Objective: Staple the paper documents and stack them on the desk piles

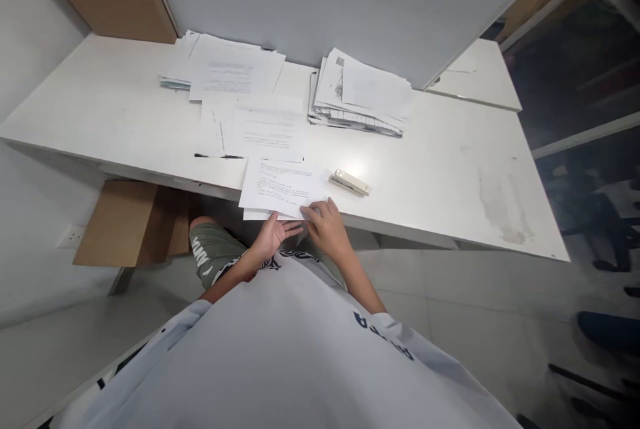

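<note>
White desk (440, 169) is running along a grey partition, carrying paper piles: a tall skewed stack (363, 92) at the back, flatter sheets (225, 69) left of it. Printed sheets (280, 186) are overhanging the near edge, likely for easy pinching. Right hand (327, 226) is pressing curled fingers on their corner; left hand (270, 236) is supporting underneath, fingers loosely open. Stapler (350, 182) is lying just beside, within reach.

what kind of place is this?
Most likely an office or paperwork room. A long white desk stands against a partition wall, with stacks of printed papers, a stapler, and both hands, left hand and right hand, on a set of printed sheets.
</note>
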Tool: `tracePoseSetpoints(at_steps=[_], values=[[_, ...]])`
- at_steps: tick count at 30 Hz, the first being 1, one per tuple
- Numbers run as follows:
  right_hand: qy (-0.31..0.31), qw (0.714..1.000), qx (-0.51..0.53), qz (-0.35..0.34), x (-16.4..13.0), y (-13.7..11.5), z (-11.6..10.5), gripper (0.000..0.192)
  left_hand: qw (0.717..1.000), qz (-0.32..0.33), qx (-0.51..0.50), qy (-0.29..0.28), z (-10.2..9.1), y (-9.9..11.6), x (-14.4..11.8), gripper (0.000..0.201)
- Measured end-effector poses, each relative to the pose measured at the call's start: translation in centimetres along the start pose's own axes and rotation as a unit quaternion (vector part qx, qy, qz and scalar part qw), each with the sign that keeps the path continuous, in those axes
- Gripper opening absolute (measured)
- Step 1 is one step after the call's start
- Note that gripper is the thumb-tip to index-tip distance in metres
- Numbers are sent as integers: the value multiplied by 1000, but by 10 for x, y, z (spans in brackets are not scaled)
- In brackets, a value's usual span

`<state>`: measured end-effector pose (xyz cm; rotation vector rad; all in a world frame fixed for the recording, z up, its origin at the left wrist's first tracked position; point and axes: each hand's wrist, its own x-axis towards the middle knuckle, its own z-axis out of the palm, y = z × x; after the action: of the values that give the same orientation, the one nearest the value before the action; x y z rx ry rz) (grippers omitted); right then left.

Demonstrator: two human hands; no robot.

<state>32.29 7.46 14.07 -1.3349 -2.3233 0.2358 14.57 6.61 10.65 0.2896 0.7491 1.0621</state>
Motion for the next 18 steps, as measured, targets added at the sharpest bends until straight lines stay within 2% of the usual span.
tracePoseSetpoints(at_steps=[3,6,8,13,18], values=[[2,1000,-2,-4,-3,-3,2,38,1000,25,1,0,1,1,-6,67],[4,1000,-1,2,-3,-3,3,37,992,118,7,48,2,1,-9,79],[8,1000,6,10,-2,-2,4,36,985,157,17,74,3,0,-10,82],[24,999,22,28,-1,-3,10,37,974,146,100,139,8,-5,-6,67],[23,999,17,16,-3,-3,-6,35,977,122,64,163,9,-6,2,43]])
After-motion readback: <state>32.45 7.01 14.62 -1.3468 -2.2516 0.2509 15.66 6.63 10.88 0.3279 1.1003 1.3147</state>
